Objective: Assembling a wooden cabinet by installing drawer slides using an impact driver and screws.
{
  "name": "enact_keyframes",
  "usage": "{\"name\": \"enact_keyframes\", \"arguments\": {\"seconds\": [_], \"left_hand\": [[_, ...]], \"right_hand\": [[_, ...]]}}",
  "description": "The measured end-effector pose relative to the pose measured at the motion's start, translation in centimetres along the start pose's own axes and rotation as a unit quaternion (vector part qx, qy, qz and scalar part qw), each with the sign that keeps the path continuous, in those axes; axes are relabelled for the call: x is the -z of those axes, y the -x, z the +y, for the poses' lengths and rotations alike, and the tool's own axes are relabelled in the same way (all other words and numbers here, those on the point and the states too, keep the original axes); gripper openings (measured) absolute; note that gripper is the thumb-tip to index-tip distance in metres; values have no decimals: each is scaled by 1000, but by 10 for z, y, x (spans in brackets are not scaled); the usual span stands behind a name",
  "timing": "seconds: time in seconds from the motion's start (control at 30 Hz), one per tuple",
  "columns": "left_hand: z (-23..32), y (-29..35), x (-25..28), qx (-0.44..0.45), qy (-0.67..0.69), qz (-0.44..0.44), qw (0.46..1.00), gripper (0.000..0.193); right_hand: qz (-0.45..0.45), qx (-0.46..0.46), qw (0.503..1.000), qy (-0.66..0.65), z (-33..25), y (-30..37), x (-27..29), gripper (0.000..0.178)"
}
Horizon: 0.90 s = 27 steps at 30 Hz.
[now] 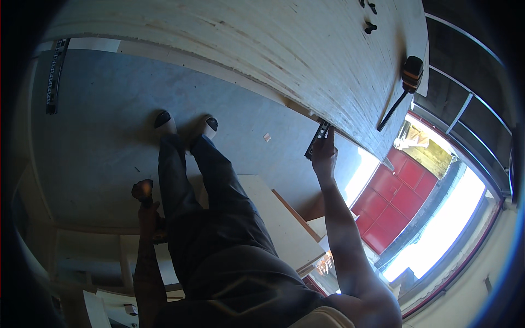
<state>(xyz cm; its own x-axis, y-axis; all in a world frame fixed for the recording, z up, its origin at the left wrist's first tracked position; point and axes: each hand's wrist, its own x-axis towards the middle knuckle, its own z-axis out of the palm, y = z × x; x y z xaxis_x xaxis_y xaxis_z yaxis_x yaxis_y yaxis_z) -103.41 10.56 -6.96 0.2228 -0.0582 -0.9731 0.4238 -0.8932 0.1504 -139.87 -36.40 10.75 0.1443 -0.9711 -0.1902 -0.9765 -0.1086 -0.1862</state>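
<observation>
Head view: left hand [147,217], toward nine o'clock, wrapped round a drill [143,191]. Right hand [325,154], toward two, grips a black rail [315,144] by the board [246,46]'s edge; contact with board unclear. Screwdriver [411,75] lies on board, farther out at two.

Left hand [148,220] hides grip of power tool [143,191]. Right hand [325,156] part-covers black rail [314,145]; far beyond that hand, topmost dark screw [361,3] cut off.
</observation>
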Motion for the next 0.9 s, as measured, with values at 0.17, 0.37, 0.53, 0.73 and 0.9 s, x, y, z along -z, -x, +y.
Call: {"name": "enact_keyframes", "arguments": {"seconds": [0.17, 0.37, 0.53, 0.73, 0.9], "left_hand": [[-6, -5, -1, 3, -15, -4, 1000, 24], [0, -7, -3, -13, -15, -15, 1000, 29], [2, -12, -7, -27, -13, -23, 999, 28], [-4, -19, -10, -56, -45, -11, 997, 27], [-1, -17, -9, -31, -32, -23, 999, 27]], "right_hand": [[14, 11, 1000, 1, 9, 0, -6, 7], [-19, 9, 999, 25, 28, 2, -8, 67], [15, 88, 995, 52, 33, 0, -11, 65], [5, 91, 994, 68, 37, -1, -11, 66], [-2, 53, 997, 47, 31, 0, -11, 64]]}}
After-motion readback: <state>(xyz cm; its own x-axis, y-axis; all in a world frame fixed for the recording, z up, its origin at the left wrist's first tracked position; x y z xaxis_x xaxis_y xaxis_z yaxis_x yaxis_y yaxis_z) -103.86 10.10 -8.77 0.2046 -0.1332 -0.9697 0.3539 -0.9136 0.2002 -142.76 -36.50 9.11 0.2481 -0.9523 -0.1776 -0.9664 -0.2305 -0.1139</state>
